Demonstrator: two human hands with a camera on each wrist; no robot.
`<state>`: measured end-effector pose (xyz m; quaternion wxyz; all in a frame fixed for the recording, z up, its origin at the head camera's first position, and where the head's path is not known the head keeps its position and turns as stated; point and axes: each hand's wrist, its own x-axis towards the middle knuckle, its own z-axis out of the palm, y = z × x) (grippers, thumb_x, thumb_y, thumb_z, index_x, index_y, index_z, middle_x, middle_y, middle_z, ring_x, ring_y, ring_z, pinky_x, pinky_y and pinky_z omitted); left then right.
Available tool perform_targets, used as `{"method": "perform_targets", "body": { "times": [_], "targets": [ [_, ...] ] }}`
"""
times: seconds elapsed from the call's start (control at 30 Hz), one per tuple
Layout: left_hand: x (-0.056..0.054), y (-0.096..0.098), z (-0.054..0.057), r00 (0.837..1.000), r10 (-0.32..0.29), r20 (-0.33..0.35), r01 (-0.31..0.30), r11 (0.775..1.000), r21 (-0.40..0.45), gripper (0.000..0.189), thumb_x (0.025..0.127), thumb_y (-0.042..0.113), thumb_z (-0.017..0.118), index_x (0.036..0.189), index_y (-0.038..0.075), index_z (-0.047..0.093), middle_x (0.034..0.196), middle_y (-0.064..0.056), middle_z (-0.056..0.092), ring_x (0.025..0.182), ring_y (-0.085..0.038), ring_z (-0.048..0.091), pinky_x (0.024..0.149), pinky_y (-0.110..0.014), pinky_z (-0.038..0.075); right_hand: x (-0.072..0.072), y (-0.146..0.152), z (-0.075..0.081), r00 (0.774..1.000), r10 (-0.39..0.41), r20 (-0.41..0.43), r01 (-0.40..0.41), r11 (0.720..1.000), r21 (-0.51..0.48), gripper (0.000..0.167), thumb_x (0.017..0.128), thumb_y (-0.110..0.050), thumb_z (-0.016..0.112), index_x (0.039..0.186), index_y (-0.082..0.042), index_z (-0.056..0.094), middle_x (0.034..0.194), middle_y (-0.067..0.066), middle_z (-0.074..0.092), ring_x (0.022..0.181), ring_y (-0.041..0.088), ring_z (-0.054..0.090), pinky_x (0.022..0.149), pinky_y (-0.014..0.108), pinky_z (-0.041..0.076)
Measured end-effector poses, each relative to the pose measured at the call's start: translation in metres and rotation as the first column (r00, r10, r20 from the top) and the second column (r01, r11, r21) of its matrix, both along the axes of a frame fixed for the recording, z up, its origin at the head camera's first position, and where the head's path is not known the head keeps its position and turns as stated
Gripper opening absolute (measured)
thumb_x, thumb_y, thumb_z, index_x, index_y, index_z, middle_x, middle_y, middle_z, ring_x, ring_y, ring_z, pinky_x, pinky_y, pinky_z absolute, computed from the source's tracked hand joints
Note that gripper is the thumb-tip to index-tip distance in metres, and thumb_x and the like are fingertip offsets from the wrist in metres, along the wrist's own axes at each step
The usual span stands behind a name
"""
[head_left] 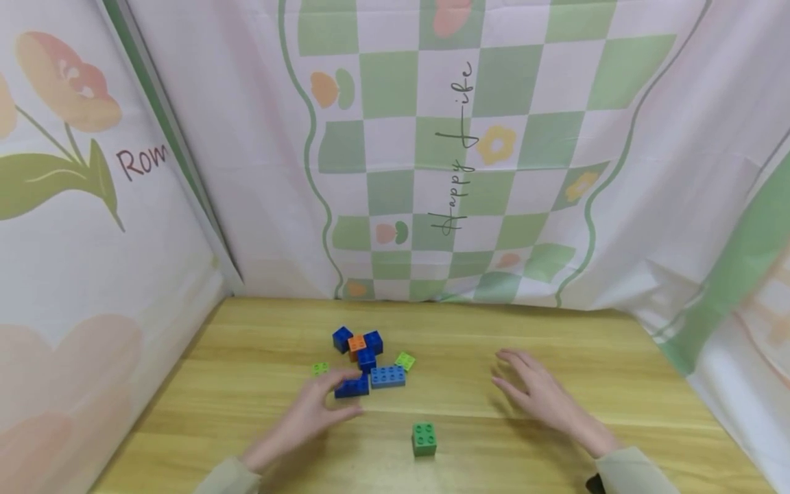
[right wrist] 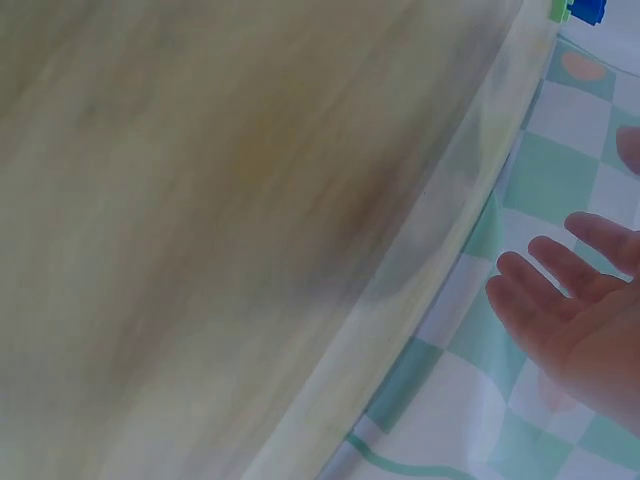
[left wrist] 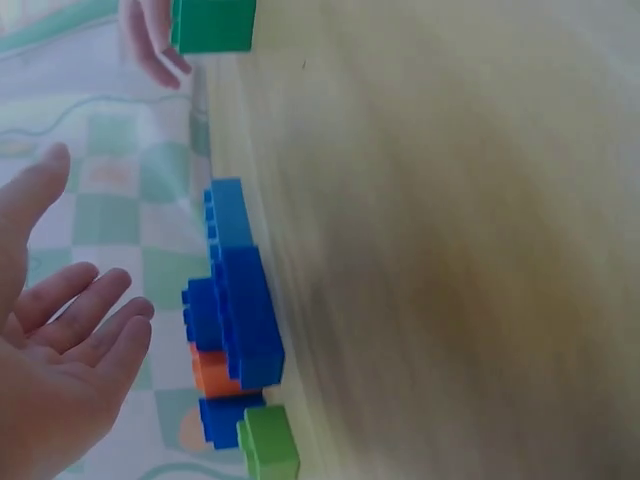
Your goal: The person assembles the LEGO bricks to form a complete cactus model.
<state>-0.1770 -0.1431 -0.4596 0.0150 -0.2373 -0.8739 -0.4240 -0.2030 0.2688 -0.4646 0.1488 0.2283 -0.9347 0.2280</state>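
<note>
Head view: what do we have around the green block [head_left: 424, 439]?

We have it by itself, studs up, on the near part of the tabletop [head_left: 494, 453]. Beyond it and to its left, our left hand [head_left: 313, 410] hangs at the long blue block [head_left: 352, 388], thumb and fingers parted, gripping nothing. We can't tell whether a fingertip touches.

And our right hand [head_left: 540, 394]?

Beyond the green block and to its right, over bare wood, fingers apart, holding nothing.

What could go wrong for us?

Crowding, we'd say. Past the green block, on its left, the light blue block [head_left: 387, 377], the orange block [head_left: 356, 348] and the lime block [head_left: 404, 361] lie close by, so a wide left-hand pinch could knock them askew.

Anything nearer?

Our fingers cover part of the long blue block, so we might catch it off-centre and make it twist. A careless sweep back of our left wrist towards the green block could also tip that one over.
</note>
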Motion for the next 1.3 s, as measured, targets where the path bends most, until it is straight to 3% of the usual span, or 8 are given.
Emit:
{"method": "perform_targets", "body": {
  "times": [0.2, 0.37, 0.87, 1.3],
  "targets": [
    [0.006, 0.007, -0.004, 0.997, -0.045, 0.064, 0.041, 0.998, 0.052, 0.058, 0.084, 0.032, 0.077, 0.132, 0.005, 0.058, 0.132, -0.012, 0.065, 0.119, -0.029, 0.063, 0.101, -0.045, 0.054, -0.001, -0.006, -0.003, 0.998, 0.042, -0.035, -0.042, 0.999, -0.012, 0.043, 0.091, -0.019, 0.07, 0.126, 0.002, 0.058, 0.126, 0.019, 0.064, 0.115, 0.037, 0.061, 0.095, 0.057, 0.053],
    [0.01, 0.011, -0.006, 0.99, -0.077, 0.114, 0.067, 0.994, 0.092, 0.056, 0.085, 0.026, 0.077, 0.13, 0.001, 0.058, 0.131, -0.017, 0.064, 0.12, -0.034, 0.062, 0.102, -0.047, 0.052, 0.0, -0.01, -0.004, 0.999, 0.044, -0.001, -0.044, 0.999, -0.023, 0.043, 0.092, -0.021, 0.069, 0.127, 0.002, 0.058, 0.127, 0.02, 0.064, 0.116, 0.037, 0.061, 0.096, 0.057, 0.053],
    [0.018, 0.027, -0.006, 0.947, -0.127, 0.294, 0.083, 0.984, 0.155, 0.053, 0.086, 0.03, 0.076, 0.13, 0.008, 0.059, 0.133, -0.011, 0.063, 0.125, -0.031, 0.059, 0.107, -0.045, 0.05, -0.006, -0.022, -0.006, 0.994, 0.104, 0.024, -0.101, 0.99, -0.097, 0.038, 0.09, -0.019, 0.071, 0.122, 0.001, 0.062, 0.113, 0.013, 0.069, 0.1, 0.028, 0.066, 0.083, 0.04, 0.06],
    [0.02, 0.039, -0.013, 0.948, -0.142, 0.285, 0.099, 0.982, 0.161, 0.052, 0.084, 0.028, 0.078, 0.129, 0.007, 0.06, 0.131, -0.011, 0.065, 0.122, -0.029, 0.062, 0.104, -0.034, 0.053, -0.012, -0.035, -0.003, 0.98, 0.167, 0.11, -0.147, 0.974, -0.17, 0.037, 0.089, -0.018, 0.071, 0.12, 0.002, 0.063, 0.115, 0.016, 0.07, 0.101, 0.032, 0.068, 0.087, 0.044, 0.06]
  ]
}}
